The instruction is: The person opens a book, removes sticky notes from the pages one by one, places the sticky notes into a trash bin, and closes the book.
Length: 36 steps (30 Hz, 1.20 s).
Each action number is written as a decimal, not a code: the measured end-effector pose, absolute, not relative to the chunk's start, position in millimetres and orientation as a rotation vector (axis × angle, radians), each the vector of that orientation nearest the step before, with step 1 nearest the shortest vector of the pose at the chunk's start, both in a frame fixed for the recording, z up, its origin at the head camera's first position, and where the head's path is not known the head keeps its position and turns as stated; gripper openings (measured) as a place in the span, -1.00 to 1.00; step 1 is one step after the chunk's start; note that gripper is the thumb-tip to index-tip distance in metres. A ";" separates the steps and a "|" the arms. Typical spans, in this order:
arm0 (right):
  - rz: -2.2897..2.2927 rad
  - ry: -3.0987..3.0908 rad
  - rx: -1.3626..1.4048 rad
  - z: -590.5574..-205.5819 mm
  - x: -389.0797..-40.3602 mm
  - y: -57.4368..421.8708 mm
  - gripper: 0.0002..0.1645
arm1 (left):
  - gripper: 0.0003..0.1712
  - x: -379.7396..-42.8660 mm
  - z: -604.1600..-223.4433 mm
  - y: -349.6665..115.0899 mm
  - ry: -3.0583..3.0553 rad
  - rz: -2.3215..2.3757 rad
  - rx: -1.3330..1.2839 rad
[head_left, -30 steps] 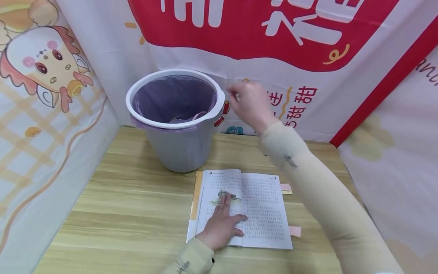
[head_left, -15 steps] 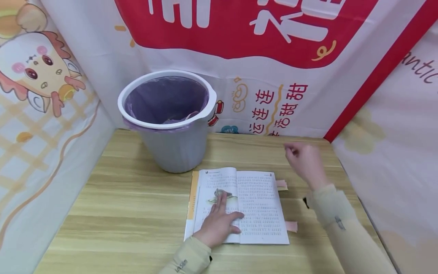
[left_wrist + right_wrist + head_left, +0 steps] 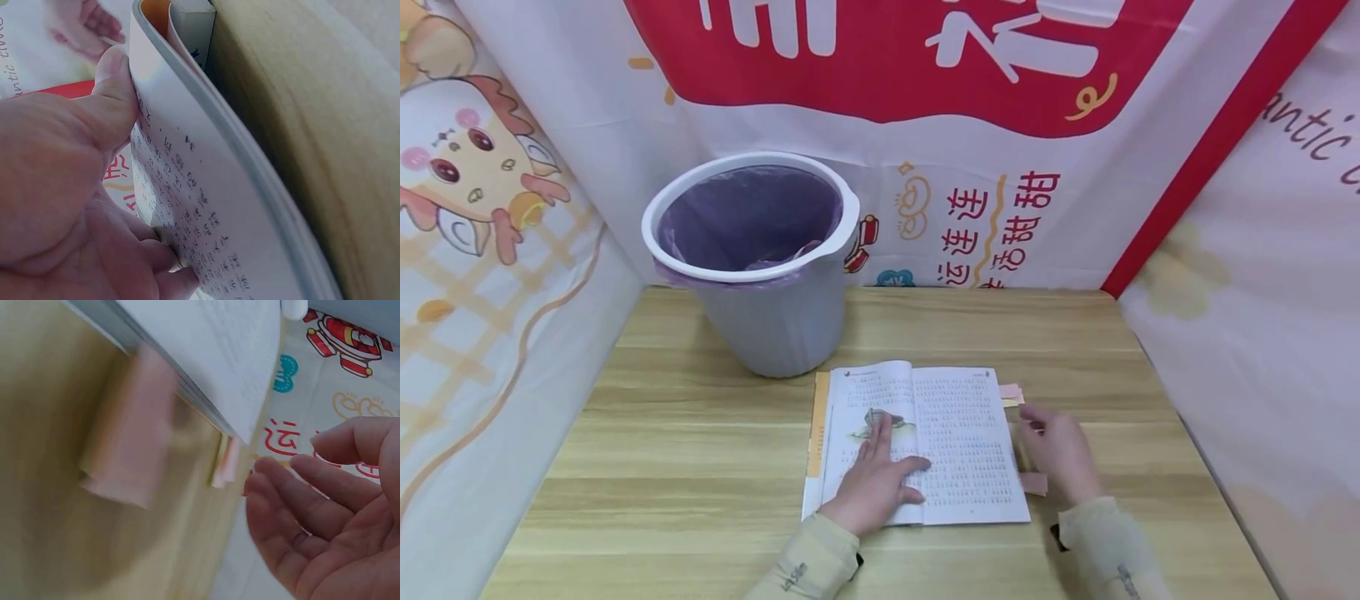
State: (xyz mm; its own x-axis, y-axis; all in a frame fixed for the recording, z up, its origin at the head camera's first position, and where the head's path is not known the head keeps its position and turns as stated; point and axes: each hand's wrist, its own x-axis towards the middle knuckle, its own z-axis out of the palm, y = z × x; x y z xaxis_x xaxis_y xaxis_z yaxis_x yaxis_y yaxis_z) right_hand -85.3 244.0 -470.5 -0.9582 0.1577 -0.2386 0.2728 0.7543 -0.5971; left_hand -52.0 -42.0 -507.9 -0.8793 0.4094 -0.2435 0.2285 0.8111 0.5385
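Observation:
An open book [image 3: 966,442] lies on the wooden table, printed text on both pages and a small picture on the left one. My left hand [image 3: 871,492] rests on the left page, fingers extended and thumb spread across the fold. Pink sticky tabs stick out past the right edge: an upper tab [image 3: 1011,392] with a yellowish one under it, and a lower tab [image 3: 1034,483]. Just beyond that edge, my right hand [image 3: 1063,454] hovers near the tabs. In the right wrist view its fingers are loosely bent, thumb apart, with nothing between them; the nearer pink tab [image 3: 134,437] looks blurred.
Behind the book, to the left, stands a grey bin [image 3: 775,333] with a white rim and a purple liner [image 3: 745,208], some scraps low inside. Printed cloth walls [image 3: 880,150] enclose the wooden table [image 3: 677,467] at the back and both sides.
My right hand has come from beside the bin's rim, back to the right and down to the book's right edge. The left hand stays on the page. The head view has shifted slightly.

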 end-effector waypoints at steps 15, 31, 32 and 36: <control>-0.913 2.905 0.284 -507.0 -50.0 209.5 -0.40 | -0.39 -51.7 -505.4 -43.0 2.640 0.743 0.486; -1.053 3.009 0.388 -490.8 -40.9 199.3 -0.44 | -0.39 -52.6 -508.1 -42.2 2.639 0.755 0.520; -1.076 3.027 0.383 -489.2 -40.2 199.2 -0.44 | -0.39 -52.5 -507.8 -42.3 2.638 0.756 0.522; -1.167 3.067 0.374 -481.4 -37.0 197.9 -0.43 | -0.39 -52.6 -505.9 -42.3 2.640 0.753 0.528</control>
State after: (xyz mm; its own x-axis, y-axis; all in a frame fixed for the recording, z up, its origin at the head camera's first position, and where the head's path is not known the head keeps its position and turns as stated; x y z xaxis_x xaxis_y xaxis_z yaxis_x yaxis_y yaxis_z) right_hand -37.0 197.9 -481.4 -0.9616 0.2657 0.0695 0.1522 0.7262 -0.6704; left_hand -52.6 -42.3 -505.9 -0.8715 0.4375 -0.2216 0.2546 0.7898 0.5580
